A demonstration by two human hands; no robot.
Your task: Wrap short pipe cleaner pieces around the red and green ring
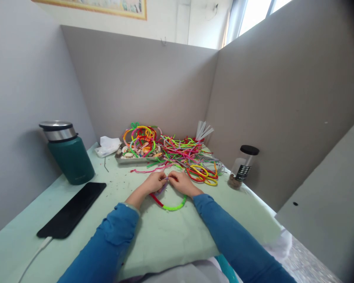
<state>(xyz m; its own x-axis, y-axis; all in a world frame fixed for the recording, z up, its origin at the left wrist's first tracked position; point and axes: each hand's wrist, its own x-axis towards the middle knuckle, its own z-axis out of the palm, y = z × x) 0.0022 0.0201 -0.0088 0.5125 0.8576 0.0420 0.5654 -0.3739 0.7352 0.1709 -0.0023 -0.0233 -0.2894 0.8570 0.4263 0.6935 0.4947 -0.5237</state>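
Observation:
My left hand [155, 182] and my right hand [181, 183] meet over the middle of the table, fingertips pinched close together. Between them is the upper part of a pipe-cleaner ring [173, 208], whose red and green lower curve hangs toward me. A purple stretch of pipe cleaner [163, 190] shows just below my left fingers. Exactly what the fingertips pinch is small and partly hidden. Beyond my hands lies a pink pipe cleaner [150, 171]. Scissors with red and yellow handles [199, 173] rest just past my right hand.
A metal tray [138, 160] holds shells and finished colourful rings. Beside it spreads a pile of loose pipe cleaners [184, 149]. A green bottle [70, 157], a black phone [72, 210] with its cable and tissues [108, 145] stand left. A clear jar [243, 167] is right; grey partitions surround the table.

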